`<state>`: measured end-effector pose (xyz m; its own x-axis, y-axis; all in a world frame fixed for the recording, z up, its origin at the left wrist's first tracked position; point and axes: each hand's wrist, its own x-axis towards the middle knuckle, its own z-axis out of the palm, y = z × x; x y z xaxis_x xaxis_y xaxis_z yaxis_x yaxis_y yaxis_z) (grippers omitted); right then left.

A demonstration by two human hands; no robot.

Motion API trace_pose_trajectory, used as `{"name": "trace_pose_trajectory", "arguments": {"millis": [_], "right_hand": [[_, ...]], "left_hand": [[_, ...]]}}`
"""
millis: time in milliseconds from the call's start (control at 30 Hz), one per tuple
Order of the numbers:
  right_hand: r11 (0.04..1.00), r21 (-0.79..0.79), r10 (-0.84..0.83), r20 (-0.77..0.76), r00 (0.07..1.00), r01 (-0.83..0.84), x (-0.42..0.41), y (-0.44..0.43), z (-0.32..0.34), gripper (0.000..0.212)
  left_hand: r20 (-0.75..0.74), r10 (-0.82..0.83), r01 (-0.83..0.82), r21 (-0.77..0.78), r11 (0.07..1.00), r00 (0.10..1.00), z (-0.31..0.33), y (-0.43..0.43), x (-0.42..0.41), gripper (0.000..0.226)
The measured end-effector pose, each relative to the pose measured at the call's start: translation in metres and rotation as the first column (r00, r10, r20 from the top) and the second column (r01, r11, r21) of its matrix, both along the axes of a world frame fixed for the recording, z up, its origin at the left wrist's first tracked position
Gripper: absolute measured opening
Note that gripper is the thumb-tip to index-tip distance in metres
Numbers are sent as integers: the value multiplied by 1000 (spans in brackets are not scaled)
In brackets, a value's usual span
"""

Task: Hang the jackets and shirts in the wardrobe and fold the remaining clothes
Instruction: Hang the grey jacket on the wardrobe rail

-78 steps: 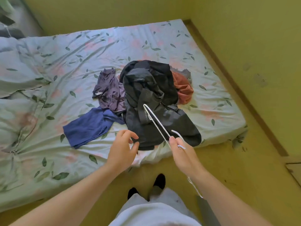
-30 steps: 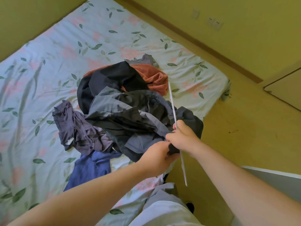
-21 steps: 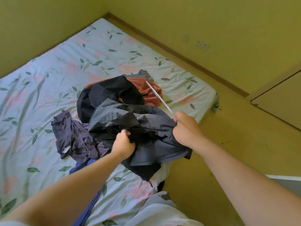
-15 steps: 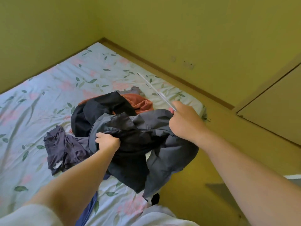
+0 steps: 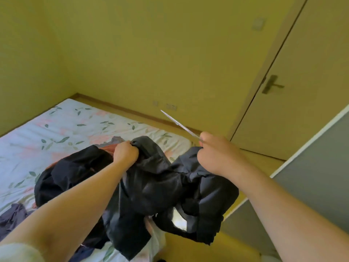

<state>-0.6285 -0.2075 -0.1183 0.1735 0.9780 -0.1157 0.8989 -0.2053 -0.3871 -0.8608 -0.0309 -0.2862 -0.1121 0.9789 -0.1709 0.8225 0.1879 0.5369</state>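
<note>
While the dark jacket (image 5: 160,188) hangs lifted above the mattress (image 5: 62,127) edge, the left hand (image 5: 125,154) is clenched on a bunched fold near its top. Right hand (image 5: 217,154) grips the jacket's other side together with a white hanger (image 5: 179,123), which angles up-left. More garments lie on the leaf-print sheet.

We cannot see our left fingers (image 5: 126,146), buried in the dark jacket (image 5: 160,186). Beyond our right fingers (image 5: 203,138), the white hanger (image 5: 179,123) shows only one blurred bar; its hook is hidden. Below our left fingers, the purple garment (image 5: 11,216) is cut off by the left edge.
</note>
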Motion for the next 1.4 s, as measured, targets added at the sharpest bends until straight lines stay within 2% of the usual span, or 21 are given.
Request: {"name": "trace_pose_trajectory", "arguments": {"millis": [67, 167, 233, 367, 433, 500, 533, 567, 633, 700, 800, 867, 933, 1000, 1067, 1100, 1200, 1267, 1300, 1333, 1400], "right_hand": [[996, -23, -89, -21, 996, 89, 28, -18, -9, 14], [980, -65, -189, -13, 982, 188, 66, -41, -20, 14], [969, -71, -235, 17, 972, 236, 88, -55, -25, 13], [946, -87, -312, 22, 950, 313, 120, -76, -40, 17], [935, -103, -340, 12, 940, 340, 131, -83, -47, 16], [931, -124, -347, 0, 938, 344, 142, -90, -53, 16], [932, -133, -339, 3, 941, 336, 146, -93, -55, 18], [933, -138, -337, 3, 942, 334, 151, -97, -58, 20], [924, -140, -361, -11, 933, 356, 160, -105, -63, 20], [917, -145, -378, -24, 925, 371, 168, -113, -69, 15], [913, -167, -382, -33, 924, 372, 177, -121, -77, 17], [906, -180, -395, -30, 918, 383, 183, -125, -81, 21], [902, -194, -398, -30, 917, 385, 188, -128, -85, 25], [898, -203, -403, -24, 915, 390, 190, -130, -89, 26], [891, -215, -416, -30, 909, 400, 191, -130, -92, 22], [888, -218, -421, -30, 906, 405, 191, -130, -93, 20], [885, -213, -426, -15, 905, 413, 189, -128, -91, 17], [886, -194, -429, 4, 903, 421, 187, -126, -90, 15], [885, -175, -438, 6, 899, 432, 185, -124, -90, 16], [884, -151, -448, 3, 894, 443, 184, -123, -90, 15], [882, -102, -465, -16, 885, 461, 180, -119, -89, 15]], "left_hand": [[-3, -146, 146, 46, 988, 989, 34, -3, 31, 11], [78, -283, 275, 93, 957, 956, 81, -15, 72, 5], [166, -361, 349, 101, 932, 918, 110, -27, 98, 12], [271, -525, 449, 295, 843, 807, 159, -56, 135, 30], [179, -674, 623, 272, 734, 716, 182, -65, 148, 47], [-29, -809, 810, 42, 585, 587, 201, -70, 163, 74], [-136, -843, 840, -96, 534, 520, 209, -72, 172, 81], [-235, -847, 826, -208, 524, 477, 215, -74, 180, 80], [-404, -794, 743, -322, 588, 454, 219, -73, 193, 69], [-510, -726, 671, -335, 661, 461, 216, -70, 201, 63], [-580, -679, 659, -296, 691, 451, 213, -65, 204, 68], [-456, -716, 702, -238, 671, 530, 213, -58, 203, 69], [-132, -735, 714, -175, 678, 665, 213, -50, 202, 61], [124, -664, 672, -29, 740, 737, 209, -45, 202, 48], [267, -575, 547, 178, 818, 773, 205, -38, 201, 25], [336, -539, 486, 233, 842, 772, 204, -35, 199, 26], [442, -509, 491, 165, 856, 739, 201, -22, 189, 57], [329, -573, 581, 85, 809, 750, 196, -17, 183, 67], [159, -631, 629, 70, 774, 759, 192, -17, 182, 63], [-75, -666, 670, 57, 740, 742, 188, -16, 180, 51], [-450, -629, 719, 41, 694, 634, 179, -15, 177, 21]]}}
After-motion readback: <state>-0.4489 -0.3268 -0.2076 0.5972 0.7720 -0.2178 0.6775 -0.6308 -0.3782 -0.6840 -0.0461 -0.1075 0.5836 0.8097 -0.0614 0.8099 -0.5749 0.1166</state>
